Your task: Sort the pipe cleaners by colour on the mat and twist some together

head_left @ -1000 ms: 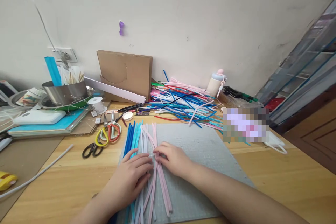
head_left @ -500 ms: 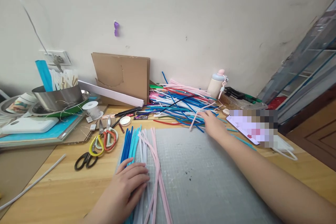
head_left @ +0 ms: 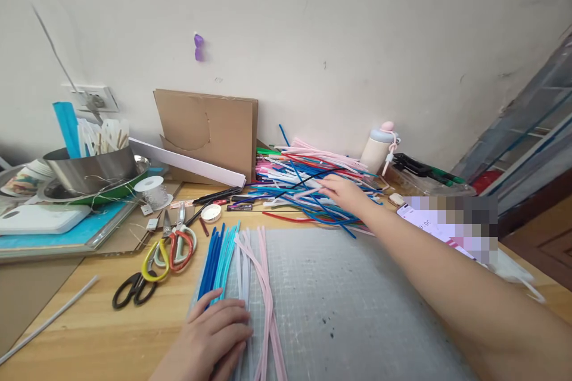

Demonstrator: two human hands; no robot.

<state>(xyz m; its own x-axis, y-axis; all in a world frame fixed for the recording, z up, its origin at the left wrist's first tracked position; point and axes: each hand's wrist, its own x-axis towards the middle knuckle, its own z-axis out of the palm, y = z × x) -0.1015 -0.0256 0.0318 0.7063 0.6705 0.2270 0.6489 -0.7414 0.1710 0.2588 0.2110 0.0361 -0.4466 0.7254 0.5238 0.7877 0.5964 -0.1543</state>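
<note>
Grey cutting mat (head_left: 348, 309) on the wooden table (head_left: 111, 333), with a sorted row of pipe cleaners (head_left: 243, 256) along its left edge: dark blue, light blue, white and pink, side by side. Left hand (head_left: 217, 333) flat on the near part of that row, fingers stretched out and close together, pressing down rather than gripping. Right hand (head_left: 342, 193) far forward past the mat, on the loose heap of pipe cleaners (head_left: 295, 181) against the wall. Fingers slightly apart, tips among the strands, possibly pinching one, though too small and tangled to tell. Left of the row, scissors (head_left: 154, 262) with yellow, red and black handles, overlapping one another. Behind them a white lid (head_left: 211, 212), a spool of thread (head_left: 152, 187) and a steel bowl (head_left: 92, 166) stuffed with sticks. Cardboard sheet (head_left: 208, 128) upright against the wall beside the heap, pale bottle (head_left: 378, 152) just right of the heap. Phone (head_left: 429, 223) beside the right forearm, screen blurred out. Left wrist and near ends of the row cut off by the bottom edge. Mat's right side hidden under the right forearm.
</note>
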